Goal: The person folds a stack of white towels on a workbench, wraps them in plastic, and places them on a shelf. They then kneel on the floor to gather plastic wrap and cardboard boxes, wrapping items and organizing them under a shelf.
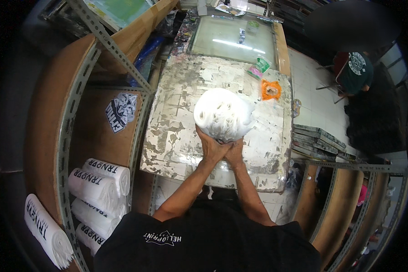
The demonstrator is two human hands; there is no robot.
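Over the middle of the worn, paint-flaked table point(172, 136) is a thick white bundle point(224, 113) of thin, soft layers, rolled or folded over and probably plastic bags. It is overexposed, and its crumpled edges gather toward me. My left hand point(211, 148) is closed around its near left underside. Close beside it, my right hand point(234, 152) grips the near right underside. The two wrists nearly touch, and the bundle hides most of the fingertips. I cannot tell whether the bundle rests on the tabletop.
Right of the bundle lie an orange wrapper point(270, 89) and a green-and-pink packet point(259, 68). A glass panel point(233, 41) spans the table's far end. Similar white rolls point(97, 186) fill the left metal-framed shelf point(61, 136). Flat frames point(319, 138) are stacked at right; a person point(356, 72) sits beyond.
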